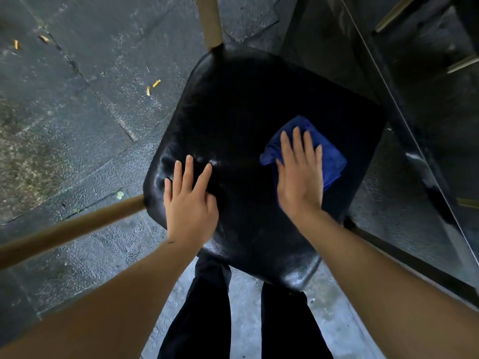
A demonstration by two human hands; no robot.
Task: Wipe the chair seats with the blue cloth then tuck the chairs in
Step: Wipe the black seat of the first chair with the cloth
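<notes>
A glossy black chair seat (248,104) fills the middle of the view, seen from above. My right hand (300,174) lies flat on the folded blue cloth (334,159), pressing it onto the right side of the seat. My left hand (190,200) rests on the seat's left part with fingers spread and holds nothing. Two tan wooden legs (70,229) of the chair stick out to the left and at the top.
A dark glossy table (427,104) with a thin edge runs along the right, close to the seat. Brass-coloured bars (464,63) show beneath it. Grey stone paving (77,112) with several cigarette butts (155,84) spreads left. My dark trouser legs (204,307) stand below the seat.
</notes>
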